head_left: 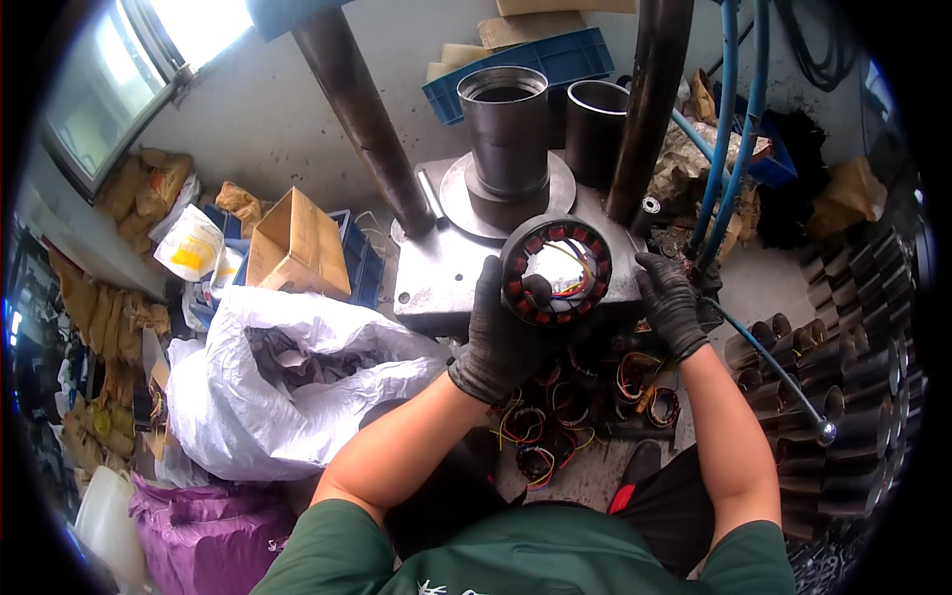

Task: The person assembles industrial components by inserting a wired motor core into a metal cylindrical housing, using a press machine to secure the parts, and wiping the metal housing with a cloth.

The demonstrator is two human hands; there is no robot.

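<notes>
Presently, the person's gloved left hand (pixel 501 342) pinches a ring-shaped stator (pixel 515 266) with coloured wires (pixel 572 292), held up in front of the metal cylinder (pixel 508 139). The gloved right hand (pixel 670 305) is beside the steel plate (pixel 441 278); whether it grips something, one cannot tell.

Gloved hands (pixel 501 337), the left holding a stator ring (pixel 517 266), metal cylinder (pixel 508 134) behind, white sack (pixel 248 397) at left

Left hand (pixel 499 342) partly behind stator (pixel 601 268)

Stator ring (pixel 601 263) before metal cylinder (pixel 510 139) on press plate (pixel 436 283), sack (pixel 248 426) front-left
</notes>
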